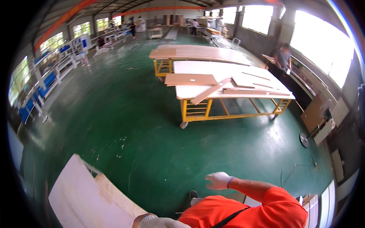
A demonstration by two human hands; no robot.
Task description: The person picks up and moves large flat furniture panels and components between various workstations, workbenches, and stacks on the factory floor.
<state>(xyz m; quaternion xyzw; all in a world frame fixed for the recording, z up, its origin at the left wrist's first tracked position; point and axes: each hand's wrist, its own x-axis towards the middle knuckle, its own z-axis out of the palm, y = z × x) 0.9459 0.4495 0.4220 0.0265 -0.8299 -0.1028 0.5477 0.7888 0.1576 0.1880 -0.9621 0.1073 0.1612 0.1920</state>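
Note:
My right hand (219,180), in a pale knitted glove, reaches out over the green floor in front of my orange shirt. Its fingers look loosely apart, and nothing shows in them. At the bottom edge lies my left hand (165,222), gloved too and partly cut off by the frame; its fingers are not clear. Beside that wrist, a large white board (85,192) with a worn brownish edge fills the lower left. Whether the left hand touches the board is hidden.
Ahead stands a yellow-framed wheeled table (195,117) bearing wooden panels (192,79); another panel-topped table (213,53) is behind it. A person (283,57) works at the right-hand bench. A pedestal fan (325,117) and floor cable (292,169) are on the right; blue-white machinery (49,79) lines the left.

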